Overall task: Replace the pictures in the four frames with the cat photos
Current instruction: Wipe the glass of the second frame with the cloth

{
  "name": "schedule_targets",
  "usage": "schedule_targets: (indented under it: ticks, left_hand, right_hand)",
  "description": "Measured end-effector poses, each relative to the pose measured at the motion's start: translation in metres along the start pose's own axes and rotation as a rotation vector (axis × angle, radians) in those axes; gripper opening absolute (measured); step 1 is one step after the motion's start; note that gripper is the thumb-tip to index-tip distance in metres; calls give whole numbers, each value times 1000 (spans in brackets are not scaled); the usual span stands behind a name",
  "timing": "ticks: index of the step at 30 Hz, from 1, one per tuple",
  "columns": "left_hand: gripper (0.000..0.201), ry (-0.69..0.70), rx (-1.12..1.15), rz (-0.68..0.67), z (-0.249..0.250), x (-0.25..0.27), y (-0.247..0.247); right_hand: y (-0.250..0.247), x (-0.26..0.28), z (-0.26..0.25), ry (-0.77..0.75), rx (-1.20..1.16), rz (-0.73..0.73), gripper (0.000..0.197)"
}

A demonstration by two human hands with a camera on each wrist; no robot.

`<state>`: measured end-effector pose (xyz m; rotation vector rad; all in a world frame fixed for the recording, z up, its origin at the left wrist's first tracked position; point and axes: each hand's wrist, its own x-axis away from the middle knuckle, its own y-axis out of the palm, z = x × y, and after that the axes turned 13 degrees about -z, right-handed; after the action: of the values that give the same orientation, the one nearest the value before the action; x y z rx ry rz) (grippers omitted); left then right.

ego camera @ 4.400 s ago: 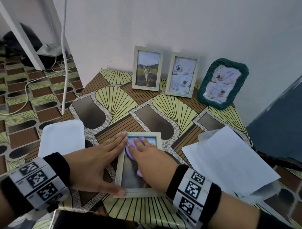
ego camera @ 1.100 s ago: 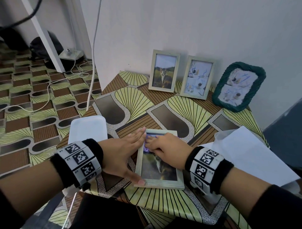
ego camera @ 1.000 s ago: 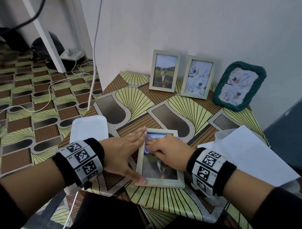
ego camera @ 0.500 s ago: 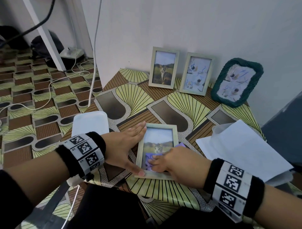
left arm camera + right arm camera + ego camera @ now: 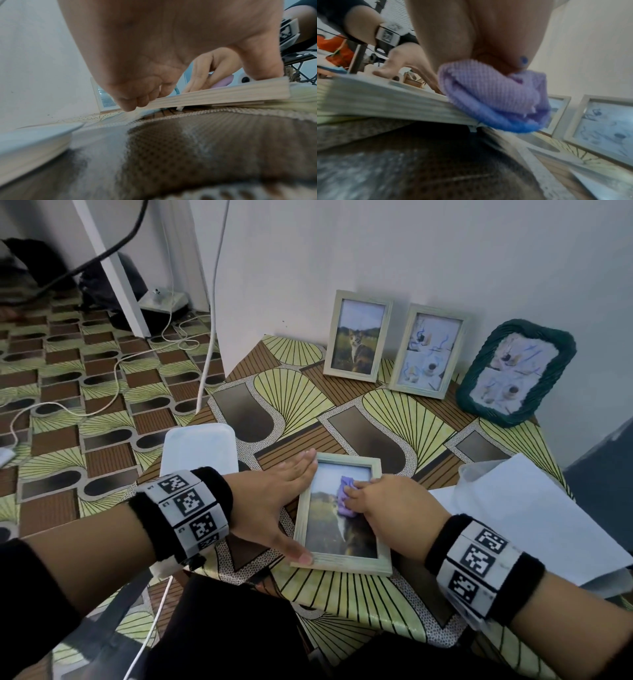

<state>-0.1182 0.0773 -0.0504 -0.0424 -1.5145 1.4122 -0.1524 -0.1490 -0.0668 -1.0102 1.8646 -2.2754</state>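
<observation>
A pale wooden frame with a cat photo lies flat on the patterned table. My left hand lies with straight fingers along the frame's left side, thumb at its near left corner. My right hand grips a bunched purple cloth and presses it on the glass, upper middle. In the right wrist view the cloth hangs over the frame's edge. Against the wall stand a frame with a cat photo, a frame with a pale drawing and a green woven frame.
A white plastic lid sits at the table's left edge beside my left wrist. White paper sheets in a clear sleeve cover the right side. Cables run down the wall and over the patterned floor at the left.
My right hand rubbed the cloth from the top of the glass down to the lower part, then back up to the upper middle. The left hand stayed on the frame's left side.
</observation>
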Motion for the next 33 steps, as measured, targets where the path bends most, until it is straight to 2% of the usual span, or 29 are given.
schedule_targets:
  ticks: [6,9,12,15,20,24,33]
  left_hand:
    - [138,6,-1,-8,-2,-2,0]
    - [138,8,-12,-1,-3,-3,0]
    - [138,0,-30,2,-4,-4,0]
    - [139,-5,-29,2,-4,-3,0]
    - [140,-3,-34,12,-4,-2,0]
    - [141,-15,-21,8,-4,-2,-1]
    - [140,3,7,9,-4,-1,0]
  right_hand:
    - [-18,-16,-1,24,-74,108,34]
    - [-21,-20,-4,15,-122,113,35]
    - [-20,-20,-13,-59,-195,82,35]
    - [-20,-17,-21,-102,-153,72,32]
    - [-15,8,-25,-239,-86,-38,37]
    - [-9,31,-25,-347,-193,-23,36]
    - [-15,47,-18,-170,42,-57,31]
